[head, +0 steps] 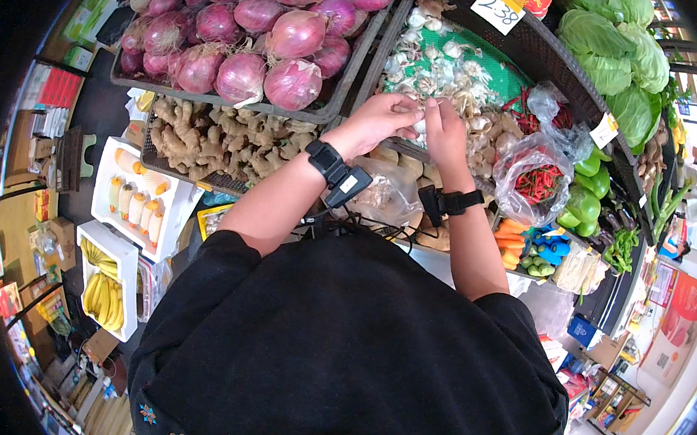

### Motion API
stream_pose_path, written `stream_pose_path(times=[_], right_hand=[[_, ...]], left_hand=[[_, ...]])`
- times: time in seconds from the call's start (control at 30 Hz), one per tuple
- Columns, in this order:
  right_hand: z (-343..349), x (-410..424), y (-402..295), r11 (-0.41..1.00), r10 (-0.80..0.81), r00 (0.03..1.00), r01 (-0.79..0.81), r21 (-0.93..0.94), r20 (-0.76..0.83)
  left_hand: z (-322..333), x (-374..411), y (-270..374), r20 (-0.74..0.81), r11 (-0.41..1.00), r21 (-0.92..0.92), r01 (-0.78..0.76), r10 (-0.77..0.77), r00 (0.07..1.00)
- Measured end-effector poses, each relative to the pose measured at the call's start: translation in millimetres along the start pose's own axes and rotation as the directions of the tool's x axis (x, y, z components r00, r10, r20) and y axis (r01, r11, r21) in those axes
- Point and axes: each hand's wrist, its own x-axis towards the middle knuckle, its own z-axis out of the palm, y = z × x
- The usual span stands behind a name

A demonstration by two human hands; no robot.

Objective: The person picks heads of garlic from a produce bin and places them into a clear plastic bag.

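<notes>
My left hand (379, 119) and my right hand (446, 127) meet over the near part of a black basket of garlic. Between their fingertips is a small white garlic piece (420, 125), mostly covered by the fingers, so which hand bears it is hard to see. Beyond the hands, garlic bulbs (454, 49) and loose skins (472, 93) lie on a green mesh liner (498, 73). A clear plastic bag with garlic (380, 192) sits below my wrists, between the forearms. Both wrists wear black straps with small devices.
Red onions (295, 32) fill a crate at upper left, with ginger root (226, 142) below it. Bagged red chillies (537, 182), green peppers (586, 198) and carrots (509, 244) stand to the right. Cabbages (614, 60) lie behind a dark basket rim. White foam boxes hold bananas (103, 297) and wrapped fruit (137, 212) at left.
</notes>
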Motion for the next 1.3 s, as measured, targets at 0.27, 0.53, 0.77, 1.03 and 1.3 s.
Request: stream_pose_path(times=[0.27, 0.53, 0.77, 1.03, 1.3], right_hand=[[2.8, 1.2, 7.1, 0.992, -0.013, 0.992, 0.029, 0.127, -0.126], [-10.5, 21.1, 53.9, 0.963, -0.186, 0.975, 0.158, -0.221, -0.117], [-22.2, 3.9, 19.8, 0.968, -0.035, 0.979, -0.016, 0.250, 0.199], [-29.3, -0.3, 9.8, 0.987, -0.104, 0.982, 0.082, 0.140, 0.158], [-21.2, -1.6, 32.2, 0.995, -0.051, 0.999, 0.052, 0.089, -0.012]], left_hand=[[1.5, 0.4, -11.1, 0.012, 0.973, -0.228, -0.023, 0.027, 1.000], [7.0, 1.5, -5.6, -0.093, 0.986, -0.081, -0.147, 0.139, 0.986], [6.0, 1.1, -8.0, -0.060, 0.941, 0.269, -0.206, 0.230, 0.971], [5.1, 2.0, -12.8, 0.108, 0.517, 0.775, -0.363, 0.457, 0.883], [22.7, -1.5, -1.7, -0.123, 0.911, 0.363, -0.193, 0.253, 0.960]])
